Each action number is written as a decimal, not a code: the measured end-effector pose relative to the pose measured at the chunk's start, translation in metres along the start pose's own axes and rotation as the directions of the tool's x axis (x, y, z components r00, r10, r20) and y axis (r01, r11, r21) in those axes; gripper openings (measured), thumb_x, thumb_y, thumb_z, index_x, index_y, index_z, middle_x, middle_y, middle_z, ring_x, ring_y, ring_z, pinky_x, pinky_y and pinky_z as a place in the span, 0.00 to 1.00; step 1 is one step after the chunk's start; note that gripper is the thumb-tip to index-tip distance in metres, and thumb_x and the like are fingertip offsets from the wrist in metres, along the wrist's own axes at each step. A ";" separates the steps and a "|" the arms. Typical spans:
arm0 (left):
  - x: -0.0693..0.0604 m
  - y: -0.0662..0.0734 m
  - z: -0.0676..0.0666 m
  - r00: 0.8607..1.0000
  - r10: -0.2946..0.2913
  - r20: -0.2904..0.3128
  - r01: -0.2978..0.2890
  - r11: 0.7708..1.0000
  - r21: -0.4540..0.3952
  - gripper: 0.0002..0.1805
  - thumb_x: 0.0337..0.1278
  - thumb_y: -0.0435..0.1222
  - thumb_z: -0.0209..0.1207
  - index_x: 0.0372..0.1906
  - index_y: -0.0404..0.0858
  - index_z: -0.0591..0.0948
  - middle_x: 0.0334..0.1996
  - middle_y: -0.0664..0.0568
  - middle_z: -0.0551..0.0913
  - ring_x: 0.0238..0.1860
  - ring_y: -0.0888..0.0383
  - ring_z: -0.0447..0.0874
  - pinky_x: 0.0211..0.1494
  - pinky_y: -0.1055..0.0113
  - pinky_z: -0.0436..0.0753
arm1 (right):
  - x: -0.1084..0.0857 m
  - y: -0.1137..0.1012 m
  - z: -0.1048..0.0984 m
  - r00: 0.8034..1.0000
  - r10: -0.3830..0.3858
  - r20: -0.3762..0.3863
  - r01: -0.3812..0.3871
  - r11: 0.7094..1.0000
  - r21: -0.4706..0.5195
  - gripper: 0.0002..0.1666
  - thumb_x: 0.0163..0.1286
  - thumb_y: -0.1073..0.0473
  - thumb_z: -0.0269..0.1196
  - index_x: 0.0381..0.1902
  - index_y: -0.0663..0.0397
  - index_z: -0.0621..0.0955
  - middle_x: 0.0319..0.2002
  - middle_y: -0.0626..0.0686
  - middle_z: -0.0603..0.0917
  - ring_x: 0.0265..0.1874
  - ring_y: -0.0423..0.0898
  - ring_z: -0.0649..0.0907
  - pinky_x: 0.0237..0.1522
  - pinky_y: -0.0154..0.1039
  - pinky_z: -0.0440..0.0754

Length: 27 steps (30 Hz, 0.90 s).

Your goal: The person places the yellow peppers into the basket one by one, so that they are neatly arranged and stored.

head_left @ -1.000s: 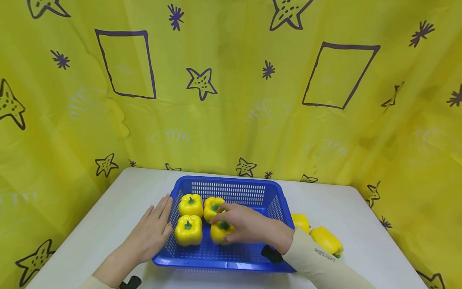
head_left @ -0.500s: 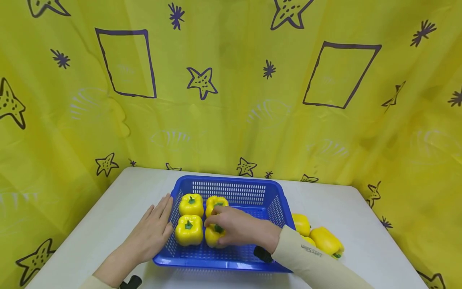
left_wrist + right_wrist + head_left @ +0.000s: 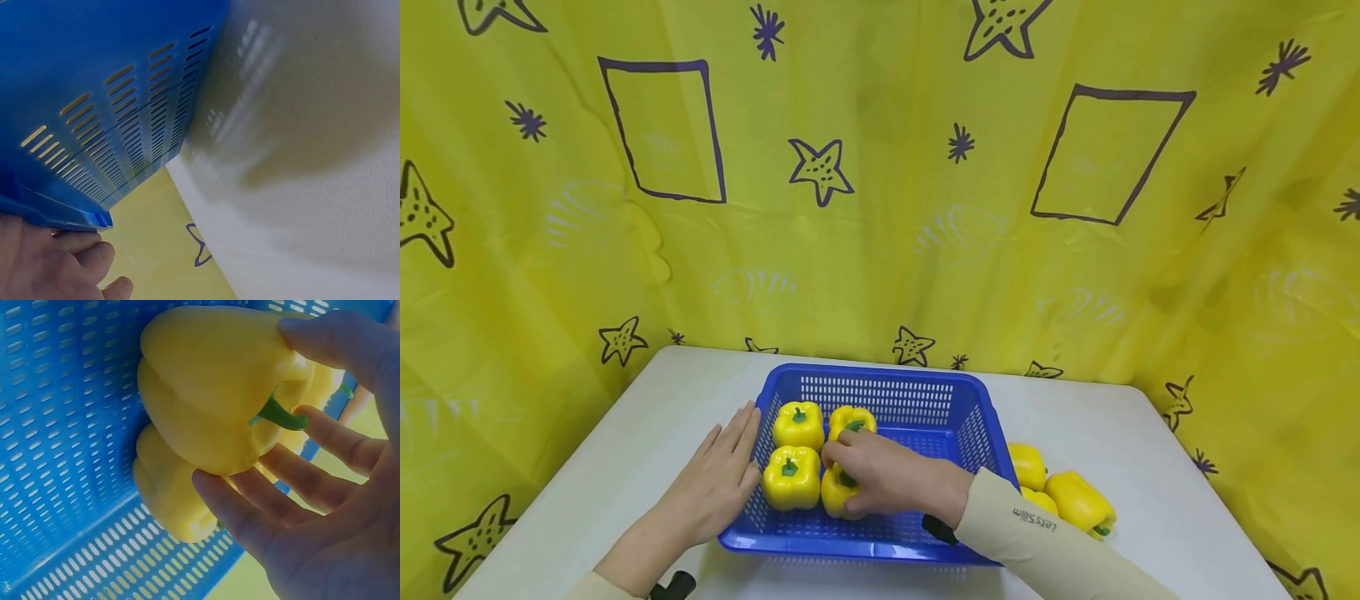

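The left hand [image 3: 717, 477] lies straight-fingered against the basket [image 3: 861, 551]; the right hand [image 3: 880, 473] reaches inside, thumb and fingers curved round a pepper [image 3: 833, 495].

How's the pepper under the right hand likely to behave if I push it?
The pepper looks glossy, so may slip under the right hand. Standing stem-up, it'll probably slide rather than roll. Its rounded, undented sides hint it's fairly stiff.

I can see the person's left arm [image 3: 642, 547] stretched forward, the left grip [image 3: 721, 477] reaching out with straight fingers, thumb set apart. The right arm [image 3: 958, 492] angles in toward the left, its right grip [image 3: 883, 473] curved, thumb opposing bent fingers.
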<state>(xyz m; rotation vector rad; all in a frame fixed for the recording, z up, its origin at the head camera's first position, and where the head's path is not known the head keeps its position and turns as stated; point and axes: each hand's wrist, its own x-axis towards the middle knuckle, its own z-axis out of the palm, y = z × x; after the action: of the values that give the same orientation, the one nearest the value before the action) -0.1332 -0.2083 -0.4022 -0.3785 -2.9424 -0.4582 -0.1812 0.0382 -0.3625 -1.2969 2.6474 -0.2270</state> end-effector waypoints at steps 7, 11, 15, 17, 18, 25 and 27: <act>0.001 0.002 0.000 1.000 0.002 0.001 -0.002 1.000 -0.005 0.34 0.70 0.38 0.44 0.76 0.28 0.54 0.79 0.38 0.50 0.79 0.40 0.50 0.78 0.39 0.51 | -0.004 0.004 -0.002 1.000 -0.006 -0.013 0.007 1.000 0.021 0.31 0.57 0.55 0.73 0.59 0.47 0.78 0.52 0.47 0.80 0.45 0.38 0.77 0.51 0.29 0.80; 0.002 0.002 -0.001 1.000 0.005 0.002 -0.005 1.000 -0.001 0.34 0.70 0.38 0.44 0.76 0.28 0.54 0.79 0.37 0.50 0.78 0.39 0.51 0.78 0.39 0.51 | -0.009 0.007 -0.008 0.998 -0.037 -0.056 0.038 0.999 0.018 0.29 0.59 0.54 0.72 0.59 0.47 0.78 0.55 0.49 0.80 0.50 0.40 0.79 0.57 0.32 0.80; 0.002 0.001 -0.002 1.000 0.001 0.004 -0.001 1.000 0.006 0.34 0.71 0.38 0.44 0.76 0.28 0.54 0.79 0.36 0.50 0.78 0.39 0.51 0.78 0.38 0.52 | -0.019 0.010 -0.016 0.996 -0.035 -0.082 0.038 0.999 0.032 0.27 0.62 0.52 0.71 0.58 0.47 0.79 0.56 0.49 0.79 0.52 0.40 0.78 0.59 0.34 0.79; 0.002 0.001 -0.003 1.000 -0.001 0.007 0.001 1.000 0.008 0.34 0.71 0.38 0.44 0.76 0.28 0.54 0.79 0.36 0.50 0.78 0.39 0.50 0.78 0.38 0.52 | -0.024 0.013 -0.020 0.995 -0.025 -0.093 0.029 0.999 0.041 0.26 0.63 0.51 0.70 0.58 0.48 0.79 0.56 0.49 0.79 0.51 0.40 0.79 0.58 0.34 0.80; 0.001 0.001 -0.003 1.000 -0.002 0.009 0.002 1.000 0.008 0.34 0.71 0.38 0.44 0.76 0.28 0.54 0.79 0.36 0.49 0.78 0.38 0.50 0.78 0.38 0.52 | -0.027 0.014 -0.022 0.995 -0.016 -0.099 0.021 0.999 0.048 0.26 0.64 0.51 0.69 0.59 0.49 0.78 0.56 0.50 0.79 0.51 0.41 0.79 0.57 0.34 0.80; 0.001 0.001 -0.002 1.000 0.002 0.014 -0.002 1.000 0.003 0.34 0.71 0.39 0.44 0.76 0.28 0.54 0.79 0.36 0.49 0.78 0.38 0.50 0.78 0.38 0.52 | -0.045 0.027 -0.029 0.987 0.053 -0.149 -0.046 0.998 0.047 0.26 0.64 0.50 0.68 0.58 0.50 0.79 0.57 0.51 0.80 0.57 0.46 0.79 0.61 0.42 0.80; 0.000 0.001 -0.002 1.000 0.005 0.013 -0.005 1.000 0.001 0.34 0.71 0.39 0.44 0.76 0.28 0.54 0.79 0.36 0.50 0.78 0.38 0.50 0.77 0.37 0.52 | -0.050 0.031 -0.029 0.985 0.067 -0.158 -0.059 0.997 0.050 0.25 0.64 0.50 0.68 0.57 0.50 0.79 0.56 0.50 0.80 0.57 0.46 0.79 0.61 0.43 0.80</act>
<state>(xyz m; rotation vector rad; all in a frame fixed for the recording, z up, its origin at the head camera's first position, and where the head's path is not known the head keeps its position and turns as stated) -0.1332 -0.2081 -0.4000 -0.3905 -2.9530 -0.4555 -0.1816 0.0982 -0.3364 -1.2265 2.7932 -0.3956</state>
